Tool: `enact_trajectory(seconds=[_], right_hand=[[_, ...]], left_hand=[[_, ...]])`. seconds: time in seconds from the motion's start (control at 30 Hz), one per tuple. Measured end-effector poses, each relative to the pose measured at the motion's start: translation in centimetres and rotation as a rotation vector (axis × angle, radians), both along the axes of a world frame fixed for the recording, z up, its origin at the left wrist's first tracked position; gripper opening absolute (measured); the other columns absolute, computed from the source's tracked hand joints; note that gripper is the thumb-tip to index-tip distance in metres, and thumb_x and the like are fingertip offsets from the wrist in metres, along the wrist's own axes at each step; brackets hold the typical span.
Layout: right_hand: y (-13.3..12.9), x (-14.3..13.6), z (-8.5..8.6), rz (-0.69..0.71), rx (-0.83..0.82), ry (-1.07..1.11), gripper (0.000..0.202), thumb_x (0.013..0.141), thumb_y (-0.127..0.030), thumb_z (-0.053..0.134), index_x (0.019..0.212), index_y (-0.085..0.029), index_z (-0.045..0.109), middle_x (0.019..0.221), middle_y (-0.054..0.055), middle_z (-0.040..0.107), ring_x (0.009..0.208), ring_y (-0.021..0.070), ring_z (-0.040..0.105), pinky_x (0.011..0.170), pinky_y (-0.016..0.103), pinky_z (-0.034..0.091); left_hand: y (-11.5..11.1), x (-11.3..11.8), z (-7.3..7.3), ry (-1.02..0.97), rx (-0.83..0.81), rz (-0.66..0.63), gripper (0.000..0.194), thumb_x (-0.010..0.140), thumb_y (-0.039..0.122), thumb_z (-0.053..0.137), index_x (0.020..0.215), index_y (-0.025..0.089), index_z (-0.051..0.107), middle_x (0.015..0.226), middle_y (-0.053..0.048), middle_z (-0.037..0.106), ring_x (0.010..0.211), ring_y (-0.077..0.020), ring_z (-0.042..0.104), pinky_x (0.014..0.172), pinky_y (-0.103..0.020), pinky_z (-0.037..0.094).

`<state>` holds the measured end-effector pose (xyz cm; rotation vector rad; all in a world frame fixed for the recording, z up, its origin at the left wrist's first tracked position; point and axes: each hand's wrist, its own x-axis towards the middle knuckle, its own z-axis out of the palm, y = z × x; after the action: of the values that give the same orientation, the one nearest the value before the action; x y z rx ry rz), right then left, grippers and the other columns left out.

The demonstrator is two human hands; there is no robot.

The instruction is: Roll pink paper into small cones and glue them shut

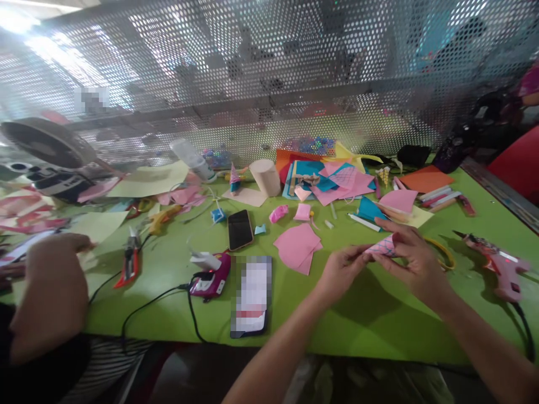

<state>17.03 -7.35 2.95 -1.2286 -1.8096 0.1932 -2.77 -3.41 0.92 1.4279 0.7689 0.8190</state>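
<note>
A small pink paper cone (384,246) with blue crossed lines is held between both my hands, just above the green table. My left hand (342,269) pinches its narrow left end with closed fingers. Around its wider right end are the fingers of my right hand (415,261). To the left of my hands lie several pink paper pieces (297,247), partly overlapping. A blue paper piece (369,210) and a white marker (364,222) lie just beyond my hands. Behind my right hand shows part of a yellow tape roll (447,255).
A pink glue gun (501,266) with a cord lies at the right. Two phones (240,230), a purple power adapter (213,278) and red-handled pliers (128,261) are left of me. A co-worker's arm (53,280) rests at far left. A perforated metal screen (252,73) stands behind the table.
</note>
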Motion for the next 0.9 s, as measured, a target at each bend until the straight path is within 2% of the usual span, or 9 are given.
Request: enact_trajectory(seconds=[0.23,0.37,0.43,0.6,0.67,0.73,0.83,0.9], right_hand=[[-0.1,0.0,-0.2,0.017,-0.002,-0.035,0.008,0.096,-0.028,0.074,0.101,-0.03,0.079,0.154,0.005,0.064,0.134,0.0365,0.061,0.111,0.06,0.05],[0.0,0.0,-0.2,-0.005,0.012,-0.083,0.008,0.096,-0.027,0.073,0.102,-0.029,0.077,0.153,0.005,0.065,0.131,0.0361,0.062,0.11,0.06,0.05],[0.0,-0.1,-0.1,-0.022,0.024,-0.109,0.004,0.095,-0.027,0.072,0.098,-0.028,0.075,0.151,0.006,0.067,0.128,0.0362,0.063,0.108,0.06,0.051],[-0.1,-0.7,0.0,-0.049,0.039,-0.222,0.007,0.095,-0.026,0.071,0.089,-0.026,0.067,0.147,0.01,0.069,0.123,0.037,0.065,0.107,0.06,0.051],[-0.3,-1.0,-0.1,-0.035,0.027,-0.265,0.009,0.095,-0.026,0.071,0.089,-0.027,0.065,0.147,0.011,0.069,0.124,0.0377,0.066,0.106,0.059,0.051],[-0.5,-1.3,-0.2,-0.01,0.046,-0.294,0.012,0.096,-0.027,0.071,0.089,-0.026,0.062,0.149,0.012,0.067,0.126,0.0381,0.066,0.105,0.059,0.051],[-0.8,-1.3,-0.3,0.029,0.09,-0.288,0.013,0.097,-0.032,0.072,0.098,-0.025,0.062,0.152,0.014,0.064,0.13,0.0375,0.065,0.103,0.056,0.052],[-1.0,-1.0,-0.1,0.044,0.088,-0.249,0.019,0.098,-0.035,0.072,0.112,-0.025,0.064,0.155,0.015,0.06,0.133,0.0368,0.063,0.105,0.055,0.052]], left_hand=[[0.2,0.1,-0.4,-0.035,-0.054,0.016,0.056,0.092,0.062,0.073,0.12,0.015,0.083,0.121,-0.013,0.082,0.116,-0.0321,0.074,0.105,-0.042,0.057],[0.2,0.0,-0.4,-0.016,-0.04,-0.011,0.049,0.097,0.051,0.068,0.128,0.014,0.079,0.128,-0.013,0.08,0.12,-0.0304,0.073,0.108,-0.041,0.055],[0.1,-0.1,-0.2,0.037,0.045,-0.025,0.047,0.098,0.04,0.066,0.139,0.016,0.073,0.134,-0.012,0.078,0.121,-0.0285,0.073,0.108,-0.04,0.054],[-0.4,0.2,-0.5,0.39,0.474,-0.012,0.063,0.087,0.019,0.068,0.15,0.022,0.058,0.133,-0.012,0.075,0.12,-0.0319,0.069,0.107,-0.047,0.049],[-0.6,0.3,-0.8,0.495,0.551,-0.012,0.058,0.088,0.017,0.066,0.145,0.02,0.057,0.129,-0.014,0.075,0.117,-0.0333,0.069,0.102,-0.047,0.049],[-0.7,0.4,-1.2,0.532,0.575,0.002,0.044,0.09,0.017,0.063,0.134,0.019,0.059,0.118,-0.013,0.075,0.107,-0.0315,0.069,0.094,-0.043,0.049],[-0.6,0.4,-1.8,0.475,0.549,0.049,0.017,0.092,0.02,0.064,0.109,0.019,0.061,0.097,-0.007,0.073,0.088,-0.0248,0.065,0.081,-0.036,0.046],[-0.4,0.5,-2.0,0.412,0.495,0.09,0.011,0.091,0.021,0.067,0.097,0.021,0.058,0.088,-0.003,0.069,0.08,-0.0198,0.06,0.075,-0.031,0.044]])
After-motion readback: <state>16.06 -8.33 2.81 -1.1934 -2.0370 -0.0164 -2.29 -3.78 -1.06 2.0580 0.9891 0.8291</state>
